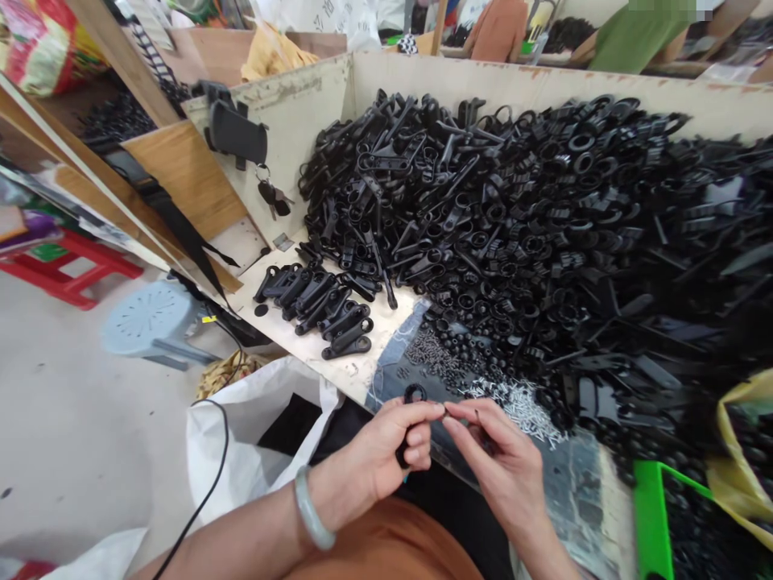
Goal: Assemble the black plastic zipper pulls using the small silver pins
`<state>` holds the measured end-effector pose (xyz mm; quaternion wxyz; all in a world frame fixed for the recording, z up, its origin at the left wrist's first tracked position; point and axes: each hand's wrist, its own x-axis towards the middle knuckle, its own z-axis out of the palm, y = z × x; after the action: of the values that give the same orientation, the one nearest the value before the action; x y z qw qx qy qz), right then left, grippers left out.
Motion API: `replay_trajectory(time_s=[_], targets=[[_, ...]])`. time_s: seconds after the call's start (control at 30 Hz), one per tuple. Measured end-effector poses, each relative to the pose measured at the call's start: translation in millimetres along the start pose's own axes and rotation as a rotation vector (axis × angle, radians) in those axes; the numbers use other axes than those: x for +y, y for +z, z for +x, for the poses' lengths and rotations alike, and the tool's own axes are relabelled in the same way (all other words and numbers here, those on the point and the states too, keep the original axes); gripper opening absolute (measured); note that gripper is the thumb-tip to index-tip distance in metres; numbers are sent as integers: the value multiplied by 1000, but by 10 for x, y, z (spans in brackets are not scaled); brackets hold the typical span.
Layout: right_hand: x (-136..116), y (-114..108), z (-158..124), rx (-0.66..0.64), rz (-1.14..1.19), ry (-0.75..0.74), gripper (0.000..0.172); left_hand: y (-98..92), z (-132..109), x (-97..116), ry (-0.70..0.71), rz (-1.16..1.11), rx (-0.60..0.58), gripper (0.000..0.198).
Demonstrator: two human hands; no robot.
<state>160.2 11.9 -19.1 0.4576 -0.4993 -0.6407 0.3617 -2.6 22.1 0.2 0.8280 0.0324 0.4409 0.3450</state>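
My left hand (392, 443) is closed around a black plastic part with a ring end (415, 393), which pokes up above the fingers. Its thumb and forefinger meet the fingertips of my right hand (504, 455) over the front of the bench. Between those fingertips is something too small to make out. Something dark also shows inside the curled fingers of my right hand, mostly hidden. Just beyond the hands lie a heap of silver screws (519, 407) and a patch of small dark metal pieces (431, 354).
A large heap of black plastic parts (483, 209) fills the walled bench. Several black lever-shaped parts (320, 302) lie in a row at left. A green crate (652, 515) stands at right, a white sack (223, 459) and blue stool (148, 318) at left.
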Motion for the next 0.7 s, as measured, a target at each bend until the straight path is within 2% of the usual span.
replay_trajectory(time_s=[0.17,0.33,0.4,0.47,0.6,0.7], targets=[[-7,-25,-20,12,-54,15,11,1,22,-63,-8,12,-31,41],[73,-37,-21,50,-19,100,14,5,-71,6,-12,102,-149,27],[94,-57,-5,65,-9,112,14,-24,-128,61,-26,160,-211,37],[89,-78,15,36,-27,72,12,-65,-175,107,-16,247,-241,43],[60,-77,51,-142,-95,-100,9,-117,-218,145,4,415,-202,34],[81,-47,77,-214,-160,-215,14,-126,-214,136,59,473,-172,26]])
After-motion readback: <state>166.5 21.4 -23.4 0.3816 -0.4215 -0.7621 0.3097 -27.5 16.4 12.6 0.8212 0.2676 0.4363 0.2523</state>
